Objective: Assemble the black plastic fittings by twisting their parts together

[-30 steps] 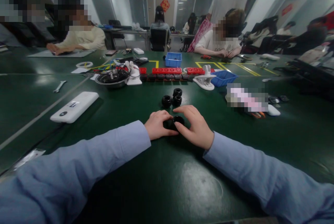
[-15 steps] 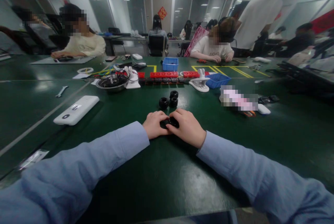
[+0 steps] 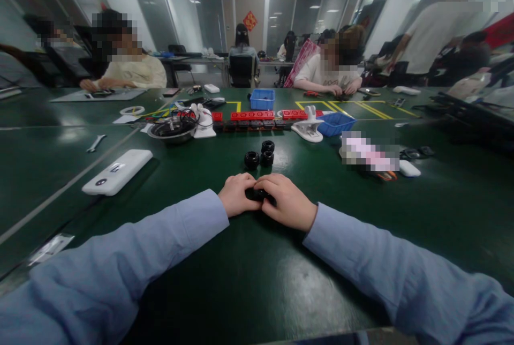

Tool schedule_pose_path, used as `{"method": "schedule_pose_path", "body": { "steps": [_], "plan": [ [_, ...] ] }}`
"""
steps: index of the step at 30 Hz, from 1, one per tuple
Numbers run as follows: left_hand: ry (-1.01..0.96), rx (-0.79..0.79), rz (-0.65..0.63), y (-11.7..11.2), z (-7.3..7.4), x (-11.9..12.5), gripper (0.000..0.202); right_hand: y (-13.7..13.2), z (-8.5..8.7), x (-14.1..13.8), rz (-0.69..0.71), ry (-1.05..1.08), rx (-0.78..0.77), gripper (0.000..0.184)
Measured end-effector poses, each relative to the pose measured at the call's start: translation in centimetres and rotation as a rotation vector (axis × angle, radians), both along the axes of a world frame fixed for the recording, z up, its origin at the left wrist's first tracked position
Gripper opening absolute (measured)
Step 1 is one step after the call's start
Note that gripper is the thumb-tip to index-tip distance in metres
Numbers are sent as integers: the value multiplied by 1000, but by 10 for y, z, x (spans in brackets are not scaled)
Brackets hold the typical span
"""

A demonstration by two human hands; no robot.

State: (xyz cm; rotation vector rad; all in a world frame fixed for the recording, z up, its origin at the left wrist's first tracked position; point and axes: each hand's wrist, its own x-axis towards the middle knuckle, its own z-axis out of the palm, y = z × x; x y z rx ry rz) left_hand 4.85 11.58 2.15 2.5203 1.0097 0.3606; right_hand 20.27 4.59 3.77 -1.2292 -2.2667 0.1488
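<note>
My left hand (image 3: pixel 237 194) and my right hand (image 3: pixel 286 200) rest together on the green table (image 3: pixel 257 280), fingers curled round a small black ring-shaped part (image 3: pixel 259 194) pinched between them. Most of that part is hidden by my fingers. Just beyond my hands stand three more black ring-shaped parts (image 3: pixel 260 156) in a tight cluster. Both my arms are in light blue sleeves.
A white flat device (image 3: pixel 118 171) lies left, a wrench (image 3: pixel 95 142) beyond it. Further back: a metal bowl with cables (image 3: pixel 173 128), a red row of blocks (image 3: pixel 257 115), white clamps (image 3: pixel 308 125), blue bins (image 3: pixel 262 98). Other people sit at the table's far side.
My right hand has closed over the black part, which showed more clearly a second ago. The view has shifted slightly; a standing person at the back has moved to the right.
</note>
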Motion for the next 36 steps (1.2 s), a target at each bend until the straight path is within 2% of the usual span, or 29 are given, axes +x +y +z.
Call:
{"method": "schedule_pose_path", "body": {
  "steps": [11, 21, 30, 36],
  "plan": [
    [18, -6, -24, 1, 1, 0, 22, 6, -6, 9, 170, 157, -16, 28],
    [25, -12, -29, 1, 1, 0, 25, 9, -10, 6, 301, 217, 198, 28],
    [24, -20, -34, 2, 1, 0, 26, 12, -14, 4, 312, 145, 276, 30],
    [39, -16, -27, 2, 1, 0, 25, 9, -15, 7, 246, 80, 207, 28]
  ]
}}
